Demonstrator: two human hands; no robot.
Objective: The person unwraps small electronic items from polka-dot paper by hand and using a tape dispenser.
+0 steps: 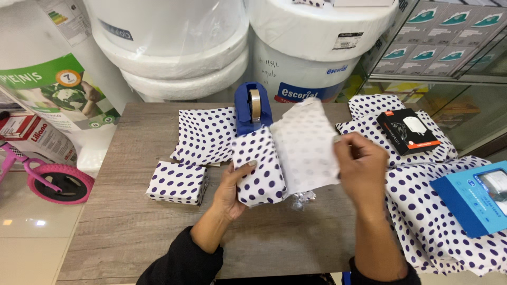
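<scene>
The left hand [232, 190] cups the lower left side of a half-wrapped parcel [260, 166], thumb on its top face, fingers closing against its edge. The right hand [362, 161] pinches the loose flap of wrapping paper [306, 145] at its right edge and holds it lifted, so that the plain white underside faces up. Both wrists end in dark sleeves.

The parcel stands between the two hands near the middle of the desk [142, 227], a grey wood-grain top. It is box-shaped, covered in white paper with dark blue dots, the flap rising from its right side. Just below the flap lies a small crumpled bit of clear film [303, 199].

Behind the parcel, touching its far end, sits a blue tape dispenser [252, 105]. To the left lie a flat dotted sheet [203, 134] and a finished wrapped box [176, 182]. To the right more dotted paper [422, 211] spreads over the desk edge, carrying a black product box [407, 131] and a blue product box [475, 196].

Beyond the desk stand large white appliances in foam packing [174, 63], shelves of stacked cartons [449, 26] and, on the tiled floor at left, a pink child's bike [47, 179].
</scene>
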